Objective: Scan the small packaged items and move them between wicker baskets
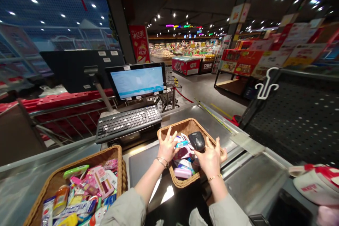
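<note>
My left hand (167, 145) rests over the left rim of a small wicker basket (185, 125) on the checkout counter, fingers spread, thumb against a small blue-and-pink packet (182, 145). My right hand (212, 157) lies on the basket's right side, fingers spread, its thumb side touching a black handheld scanner (196, 140) that lies on top of the packets. Several small pink and white packets (182, 169) fill the basket under both hands.
A bigger wicker basket (53, 180) full of colourful packets stands at the near left. Behind are a keyboard (128, 122), a lit monitor (137, 82) and the steel counter (254, 180). A white-and-red cap (315, 183) lies at the right. Store aisles stretch beyond.
</note>
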Demonstrator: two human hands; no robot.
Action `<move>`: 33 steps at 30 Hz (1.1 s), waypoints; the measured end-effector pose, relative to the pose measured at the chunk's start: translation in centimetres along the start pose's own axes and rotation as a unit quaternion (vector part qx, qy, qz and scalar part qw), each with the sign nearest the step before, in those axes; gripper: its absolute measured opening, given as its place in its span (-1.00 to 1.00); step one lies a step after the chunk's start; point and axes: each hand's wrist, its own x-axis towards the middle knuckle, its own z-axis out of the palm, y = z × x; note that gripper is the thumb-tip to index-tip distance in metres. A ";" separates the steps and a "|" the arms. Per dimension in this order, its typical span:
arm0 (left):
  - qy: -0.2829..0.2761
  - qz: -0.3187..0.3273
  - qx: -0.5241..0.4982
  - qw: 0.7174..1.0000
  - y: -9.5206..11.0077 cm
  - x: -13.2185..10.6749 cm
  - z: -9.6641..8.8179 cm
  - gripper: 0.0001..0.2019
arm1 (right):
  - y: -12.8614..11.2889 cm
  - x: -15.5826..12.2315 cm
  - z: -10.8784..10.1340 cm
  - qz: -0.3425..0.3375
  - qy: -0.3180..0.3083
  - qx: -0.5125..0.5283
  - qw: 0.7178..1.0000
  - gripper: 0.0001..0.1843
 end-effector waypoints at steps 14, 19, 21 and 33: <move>-0.215 0.027 -0.045 0.975 6.4 1.5 4.4 -0.74 | 4.1 1.2 0.7 0.088 0.001 -0.036 0.995 -0.66; -0.265 -0.008 -0.032 0.964 7.3 1.2 5.0 -0.70 | 4.0 1.4 0.5 0.099 -0.004 -0.016 0.995 -0.71; -0.274 -0.023 -0.028 0.961 7.4 1.2 4.9 -0.69 | 3.8 1.5 0.4 0.096 -0.016 -0.014 0.995 -0.72; -0.159 -0.165 -0.012 0.973 2.6 0.7 -1.9 -0.71 | -2.1 1.2 0.9 0.001 -0.038 0.007 0.999 -0.58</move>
